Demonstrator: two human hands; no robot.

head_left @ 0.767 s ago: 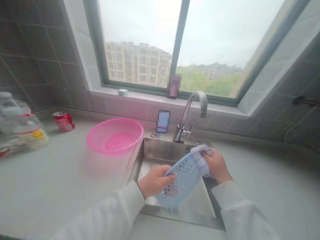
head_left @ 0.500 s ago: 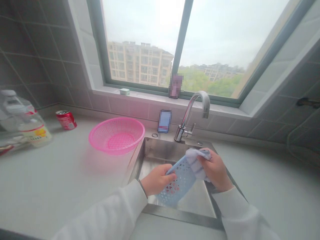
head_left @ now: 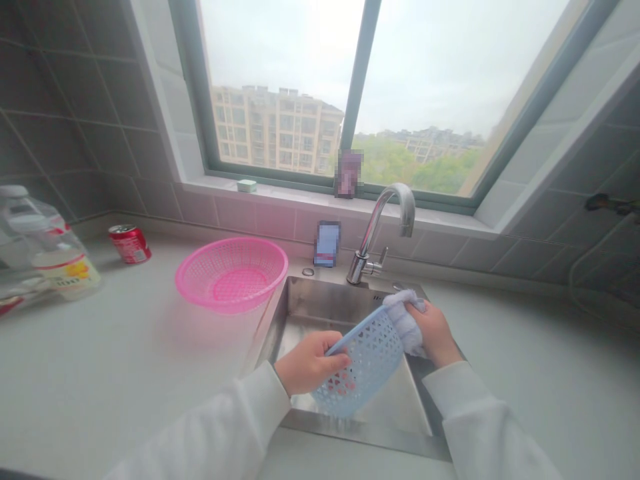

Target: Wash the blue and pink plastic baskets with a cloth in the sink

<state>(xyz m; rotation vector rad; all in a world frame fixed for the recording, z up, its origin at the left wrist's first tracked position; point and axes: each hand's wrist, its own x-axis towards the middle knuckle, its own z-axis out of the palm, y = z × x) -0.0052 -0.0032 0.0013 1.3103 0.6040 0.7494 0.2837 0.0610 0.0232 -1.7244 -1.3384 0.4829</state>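
Blue basket (head_left: 373, 360) tilts over open sink (head_left: 360, 429), hands (head_left: 306, 363) (head_left: 436, 333) at its rim (head_left: 361, 329).

A person in white sleeves (head_left: 240, 413) is gripping the rim of a pale blue perforated basket (head_left: 373, 363) with the left hand (head_left: 310, 363) at lower center of the frame, while the right hand (head_left: 436, 333) is holding a whitish cloth (head_left: 404, 323) against the basket's far right end. The basket is tilting above a steel sink (head_left: 325, 297), beneath a curved faucet (head_left: 406, 207). At center left, a pink basket (head_left: 235, 283) is sitting on the counter (head_left: 125, 360), with a red can (head_left: 130, 244) and clear bottles (head_left: 67, 267) standing farther left. A window (head_left: 290, 40) is filling the upper frame.
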